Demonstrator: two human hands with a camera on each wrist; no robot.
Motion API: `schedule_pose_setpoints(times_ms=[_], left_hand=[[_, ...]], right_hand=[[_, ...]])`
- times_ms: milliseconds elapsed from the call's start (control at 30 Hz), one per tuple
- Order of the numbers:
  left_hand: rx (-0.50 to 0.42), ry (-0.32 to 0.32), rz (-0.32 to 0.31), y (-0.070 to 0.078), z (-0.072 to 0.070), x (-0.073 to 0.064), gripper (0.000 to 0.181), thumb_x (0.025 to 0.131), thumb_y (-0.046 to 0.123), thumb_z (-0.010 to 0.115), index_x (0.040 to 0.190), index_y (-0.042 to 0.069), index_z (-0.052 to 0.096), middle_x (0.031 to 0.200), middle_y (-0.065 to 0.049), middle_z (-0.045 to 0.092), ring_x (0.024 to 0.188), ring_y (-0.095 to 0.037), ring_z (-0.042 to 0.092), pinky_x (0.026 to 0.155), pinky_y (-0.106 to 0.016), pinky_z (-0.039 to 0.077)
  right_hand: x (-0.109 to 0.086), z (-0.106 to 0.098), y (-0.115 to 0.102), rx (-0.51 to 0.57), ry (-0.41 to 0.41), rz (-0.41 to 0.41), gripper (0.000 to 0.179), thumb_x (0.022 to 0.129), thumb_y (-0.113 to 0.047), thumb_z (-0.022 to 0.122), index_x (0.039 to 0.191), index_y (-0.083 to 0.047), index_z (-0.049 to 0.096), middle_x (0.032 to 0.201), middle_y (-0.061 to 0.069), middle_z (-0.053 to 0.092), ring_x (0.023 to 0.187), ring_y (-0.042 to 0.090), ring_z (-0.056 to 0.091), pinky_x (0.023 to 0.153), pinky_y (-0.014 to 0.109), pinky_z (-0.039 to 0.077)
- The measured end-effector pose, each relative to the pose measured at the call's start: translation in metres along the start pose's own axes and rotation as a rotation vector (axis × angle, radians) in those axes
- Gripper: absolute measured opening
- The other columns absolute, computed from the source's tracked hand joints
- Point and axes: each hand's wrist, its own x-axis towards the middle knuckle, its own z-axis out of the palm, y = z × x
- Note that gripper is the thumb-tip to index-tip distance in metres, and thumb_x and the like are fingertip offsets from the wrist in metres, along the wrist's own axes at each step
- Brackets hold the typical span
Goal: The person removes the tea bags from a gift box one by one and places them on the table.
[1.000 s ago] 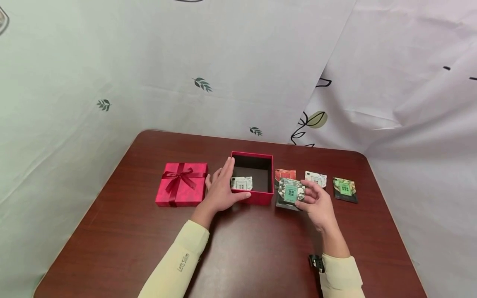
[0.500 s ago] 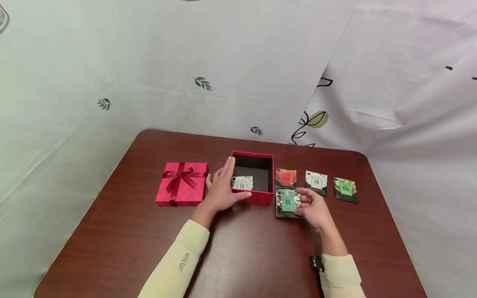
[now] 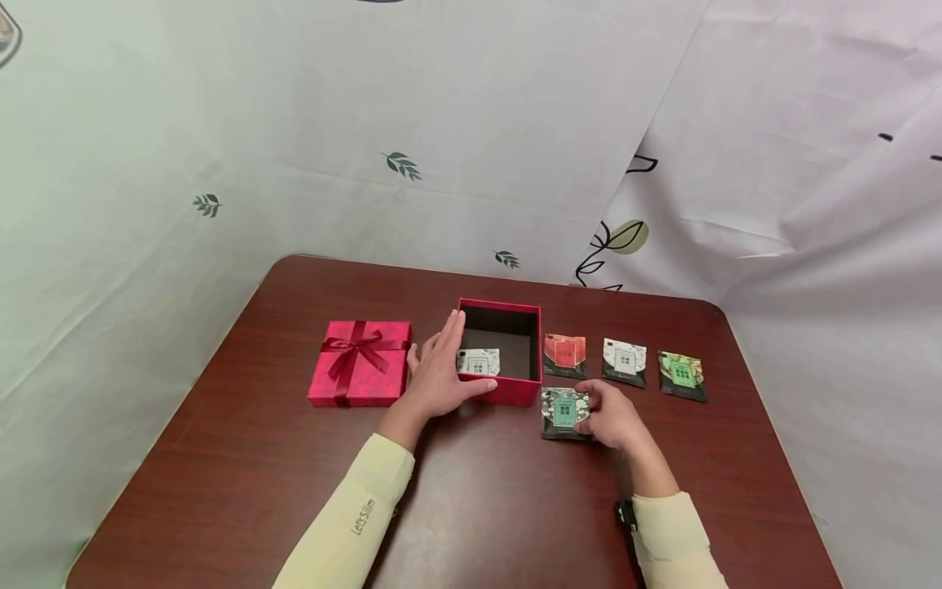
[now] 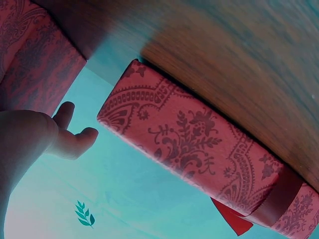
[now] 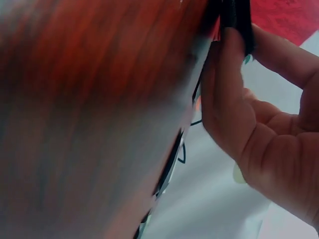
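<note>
An uncovered red gift box (image 3: 518,393) with a dark inside holds a white-and-green sachet (image 3: 478,361) against its near left corner. My left hand (image 3: 437,378) rests on that corner, fingers straight along the left wall and thumb stretched along the front rim. To the right of the box, my right hand (image 3: 612,415) pinches the right edge of a dark tea sachet (image 3: 562,413) with a teal label. That sachet lies flat at the table surface; in the right wrist view only its dark edge (image 5: 237,22) shows between thumb and fingers.
Left of the box sits its red lid (image 3: 359,364) with a ribbon bow. Beyond the right hand lie a red-orange sachet (image 3: 565,355), a white sachet (image 3: 624,361) and a green sachet (image 3: 681,375). Patterned cloth hangs behind the brown table (image 3: 471,507).
My right hand has brought the teal-labelled sachet down and nearer to me, off the red-orange one, onto the table. The left hand and box have stayed put.
</note>
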Motion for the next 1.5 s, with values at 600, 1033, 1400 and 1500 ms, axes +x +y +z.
schedule_pose_setpoints(times_ms=[600, 1033, 1400, 1500], left_hand=[[0.002, 0.007, 0.002, -0.002, 0.002, 0.001, 0.123, 0.069, 0.063, 0.081, 0.162, 0.028, 0.009, 0.166, 0.011, 0.005, 0.14, -0.034, 0.029, 0.108, -0.071, 0.004], [-0.007, 0.014, 0.003, -0.002, 0.002, 0.0, 0.123, 0.069, 0.062, 0.082, 0.162, 0.028, 0.009, 0.166, 0.011, 0.006, 0.139, -0.034, 0.03, 0.108, -0.07, 0.003], [0.009, 0.006, 0.0, -0.001, 0.002, -0.001, 0.123, 0.07, 0.062, 0.081, 0.162, 0.029, 0.008, 0.167, 0.01, 0.005, 0.139, -0.033, 0.031, 0.108, -0.071, 0.003], [0.018, 0.002, -0.006, -0.001, 0.002, -0.002, 0.123, 0.07, 0.062, 0.081, 0.162, 0.029, 0.008, 0.166, 0.012, 0.004, 0.139, -0.032, 0.031, 0.108, -0.07, 0.003]], right_hand=[[-0.002, 0.0, -0.006, -0.273, 0.018, -0.034, 0.063, 0.076, 0.0, 0.081, 0.134, -0.001, 0.053, 0.115, 0.024, 0.058, 0.104, 0.039, 0.054, 0.088, 0.056, 0.045], [-0.018, -0.003, -0.041, -0.212, 0.24, -0.15, 0.059, 0.082, -0.001, 0.077, 0.136, -0.004, 0.053, 0.108, 0.018, 0.059, 0.091, 0.03, 0.054, 0.075, 0.05, 0.044], [-0.021, 0.008, -0.08, -0.093, 0.376, -0.289, 0.054, 0.083, -0.002, 0.078, 0.132, -0.008, 0.058, 0.112, 0.016, 0.061, 0.097, 0.031, 0.059, 0.077, 0.048, 0.054], [-0.02, 0.013, -0.088, -0.045, 0.398, -0.317, 0.052, 0.083, -0.004, 0.079, 0.131, -0.008, 0.058, 0.111, 0.015, 0.062, 0.098, 0.032, 0.061, 0.075, 0.045, 0.055]])
